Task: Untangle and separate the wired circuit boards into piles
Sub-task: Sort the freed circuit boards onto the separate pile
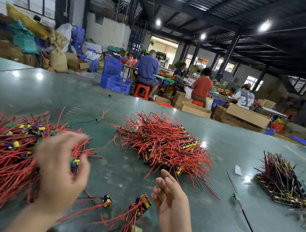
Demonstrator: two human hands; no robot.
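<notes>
- Where the green table runs toward its near edge, a small bunch of red-wired boards lies between the two forearms, with a single board just left of it.
- The right hand hovers just right of that small bunch, palm turned inward, fingers straight and relaxed, holding nothing; whether it touches the bunch I cannot tell.
- The left hand is blurred at the right margin of the tangled heap, fingers curled, thumb and fingertips pinching a small board with purple and yellow parts whose red wires run back into the heap.
- That tangled heap fills the left side of the table, reaching its left edge.
- Near the right edge a lone board on a long black wire lies apart, with a scrap of white paper beyond it.
- Further right sits a stack of dark-wired boards.
- At mid-table, beyond the right hand, a sorted pile of red-wired boards lies well apart from both hands.
- Farther back, one stray board lies left of that pile, and another near the far edge.
- Beyond the table, people sit at benches among blue crates and cardboard boxes.
</notes>
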